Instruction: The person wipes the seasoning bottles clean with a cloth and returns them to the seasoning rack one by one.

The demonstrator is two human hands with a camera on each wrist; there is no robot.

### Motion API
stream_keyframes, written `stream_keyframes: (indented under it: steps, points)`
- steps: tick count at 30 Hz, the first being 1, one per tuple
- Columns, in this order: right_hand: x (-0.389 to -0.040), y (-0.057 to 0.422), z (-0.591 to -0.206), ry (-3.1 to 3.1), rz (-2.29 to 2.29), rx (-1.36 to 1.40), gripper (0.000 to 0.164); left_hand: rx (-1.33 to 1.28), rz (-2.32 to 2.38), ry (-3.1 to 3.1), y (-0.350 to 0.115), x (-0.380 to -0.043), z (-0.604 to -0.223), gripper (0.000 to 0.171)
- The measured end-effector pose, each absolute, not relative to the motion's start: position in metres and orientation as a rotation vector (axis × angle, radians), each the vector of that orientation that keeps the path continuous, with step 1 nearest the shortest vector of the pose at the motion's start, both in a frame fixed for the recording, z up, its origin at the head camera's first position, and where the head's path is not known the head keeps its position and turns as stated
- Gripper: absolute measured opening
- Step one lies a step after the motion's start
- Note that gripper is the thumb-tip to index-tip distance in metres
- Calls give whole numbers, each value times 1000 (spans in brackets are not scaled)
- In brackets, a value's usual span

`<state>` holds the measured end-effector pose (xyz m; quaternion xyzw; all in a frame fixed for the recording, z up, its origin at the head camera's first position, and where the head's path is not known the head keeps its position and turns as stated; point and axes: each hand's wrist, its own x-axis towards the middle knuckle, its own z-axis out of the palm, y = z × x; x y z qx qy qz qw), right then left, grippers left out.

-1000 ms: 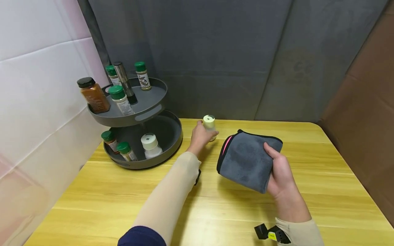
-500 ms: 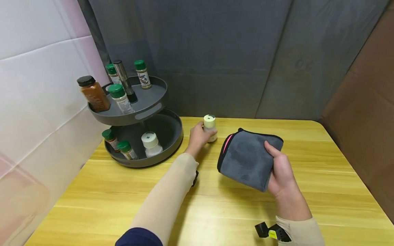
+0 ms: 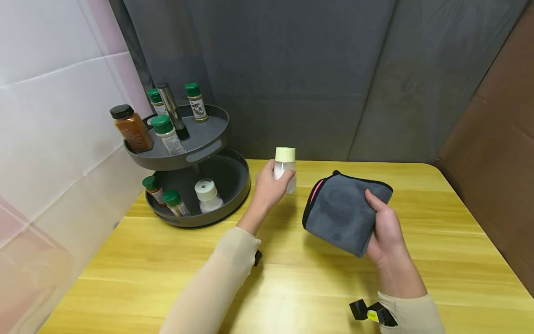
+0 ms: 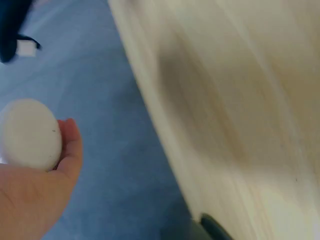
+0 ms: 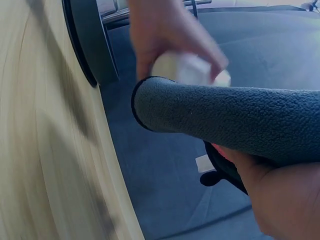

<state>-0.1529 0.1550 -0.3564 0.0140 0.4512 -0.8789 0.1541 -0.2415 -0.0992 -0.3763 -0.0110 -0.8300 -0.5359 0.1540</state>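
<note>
My left hand [image 3: 267, 188] grips a translucent seasoning bottle [image 3: 286, 157] with a pale cream cap, held upright near the table's back edge. One round, pale end of that bottle [image 4: 32, 135] faces the left wrist camera, with fingers curled behind it. In my right hand [image 3: 385, 232] is a folded grey cloth [image 3: 344, 211] with black edging and a pink strip, the thumb lying across its front. From the right wrist, the plush cloth [image 5: 215, 110] partly covers the blurred bottle and left hand [image 5: 170, 25] beyond it.
A dark grey two-tier turntable rack [image 3: 217, 211] stands at the back left. Its upper tier bears several spice jars and a steel-topped grinder [image 3: 172, 111]; below sit two green-capped jars and a white-capped bottle [image 3: 208, 197]. Grey curtain [image 3: 292, 83] hangs behind the wooden table [image 3: 313, 287].
The bottle has risen from the table in my left hand, and its cap now shows side-on. The right hand and cloth have shifted slightly right in the head view.
</note>
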Motion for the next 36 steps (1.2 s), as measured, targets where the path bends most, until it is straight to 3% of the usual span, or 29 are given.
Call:
stream_keyframes:
  steps: [6, 10, 16, 21, 25, 30, 36]
  points:
    - [-152, 147, -356, 1454, -2493, -74, 72, -122, -1595, -2274, -91, -198, -359, 50]
    - [-150, 141, -351, 1666, -2511, -140, 63, -238, -1424, -2372, -84, -173, -355, 57]
    - [-141, 129, -333, 2148, -2354, -200, 53, -328, -1138, -2452, -77, -144, -361, 52]
    - [-133, 114, -322, 2767, -1886, -697, 28, -367, -1078, -2366, -73, -135, -365, 43]
    - [-137, 107, -319, 2974, -1621, -1003, 18, -407, -1094, -2298, -71, -130, -365, 39]
    - [-147, 108, -321, 2820, -1670, -851, 27, -400, -1151, -2263, -67, -118, -366, 42]
    - [-132, 114, -322, 2829, -1602, -779, 28, -248, -1170, -2268, -68, -120, -364, 42]
